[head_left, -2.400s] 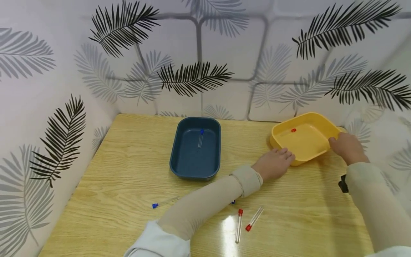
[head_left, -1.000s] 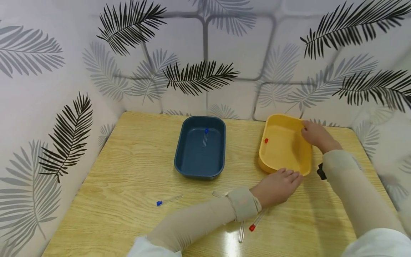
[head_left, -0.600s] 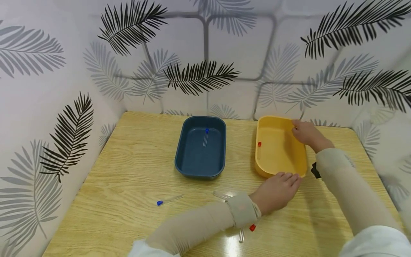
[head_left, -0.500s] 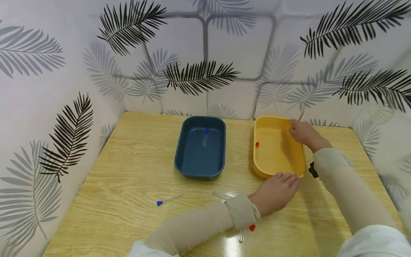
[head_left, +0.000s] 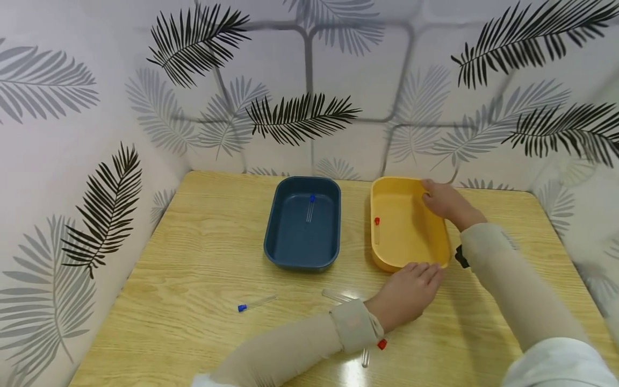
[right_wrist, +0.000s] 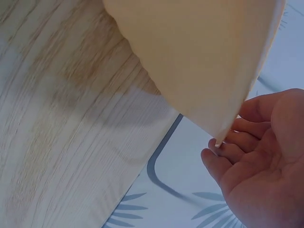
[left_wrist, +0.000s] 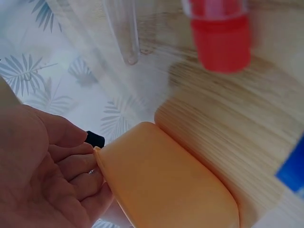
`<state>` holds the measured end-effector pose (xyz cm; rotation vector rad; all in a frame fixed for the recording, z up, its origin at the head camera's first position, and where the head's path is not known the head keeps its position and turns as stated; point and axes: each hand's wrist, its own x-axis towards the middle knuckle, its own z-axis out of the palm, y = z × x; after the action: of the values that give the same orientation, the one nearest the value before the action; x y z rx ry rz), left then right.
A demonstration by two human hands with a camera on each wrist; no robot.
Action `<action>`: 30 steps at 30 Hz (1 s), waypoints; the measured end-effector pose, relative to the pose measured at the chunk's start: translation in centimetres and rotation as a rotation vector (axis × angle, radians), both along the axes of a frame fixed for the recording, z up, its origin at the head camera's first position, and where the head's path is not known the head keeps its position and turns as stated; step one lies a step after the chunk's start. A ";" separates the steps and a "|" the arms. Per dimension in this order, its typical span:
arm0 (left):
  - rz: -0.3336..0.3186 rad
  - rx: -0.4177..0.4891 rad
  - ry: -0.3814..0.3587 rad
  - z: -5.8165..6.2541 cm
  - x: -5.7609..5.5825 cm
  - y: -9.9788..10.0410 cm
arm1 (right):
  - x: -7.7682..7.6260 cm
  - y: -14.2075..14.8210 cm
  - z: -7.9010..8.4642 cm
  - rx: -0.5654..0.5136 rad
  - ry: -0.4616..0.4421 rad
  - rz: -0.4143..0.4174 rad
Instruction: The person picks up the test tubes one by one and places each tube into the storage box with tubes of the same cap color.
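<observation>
plainly, yellow tray (head_left: 411, 236) and red-capped tube (head_left: 376, 230) unlabelled.

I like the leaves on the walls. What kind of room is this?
Probably a small sorting corner set up for recording, not a real lab. Leaf-print sheets wall in a wooden table. On it stand a blue tray and a yellow tray, with little capped tubes lying loose.
</observation>
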<state>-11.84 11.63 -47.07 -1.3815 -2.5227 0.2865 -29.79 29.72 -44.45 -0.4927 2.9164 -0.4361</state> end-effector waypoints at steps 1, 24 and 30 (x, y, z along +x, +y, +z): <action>0.001 -0.002 -0.001 0.0 0.0 -0.2 | 0.0 -0.2 -0.1 0.000 0.001 0.000; 0.041 -0.004 -0.030 0.1 0.3 -2.8 | -0.2 -3.1 -0.1 0.020 0.013 0.027; 0.052 0.024 -0.093 0.0 0.0 -3.1 | 0.1 -3.7 0.0 0.017 0.021 0.035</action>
<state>-11.83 8.51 -47.03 -1.3521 -2.6316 0.2054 -29.74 25.99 -44.47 -0.5490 2.9243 -0.4030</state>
